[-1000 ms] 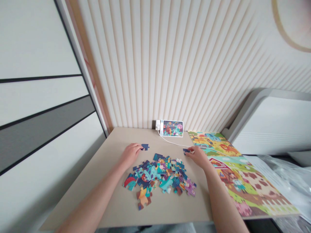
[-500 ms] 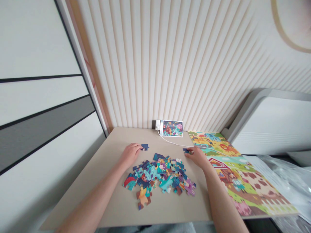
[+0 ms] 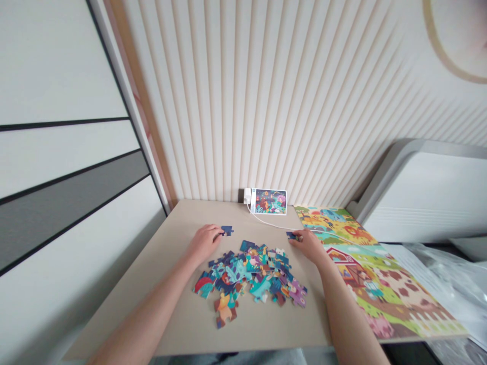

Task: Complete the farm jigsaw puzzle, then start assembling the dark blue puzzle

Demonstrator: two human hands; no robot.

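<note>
A heap of colourful loose jigsaw pieces [image 3: 249,276] lies in the middle of a beige table [image 3: 182,223]. My left hand [image 3: 204,241] rests beyond the heap's left side, its fingertips pinching a dark blue piece [image 3: 227,230] that lies on the tabletop. My right hand [image 3: 309,243] is at the heap's far right, fingers closed on another dark blue piece [image 3: 292,235]. A small reference picture [image 3: 271,201] leans against the wall at the back.
A finished farm-scene puzzle [image 3: 365,268] covers the table's right side. A white charger [image 3: 247,195] with its cable [image 3: 272,223] sits at the back wall. A white unit [image 3: 426,192] and clear plastic sheeting [image 3: 452,274] are to the right. Ribbed wall panels rise behind.
Both hands stay almost still on their blue pieces; the right hand has edged very slightly away from me.
</note>
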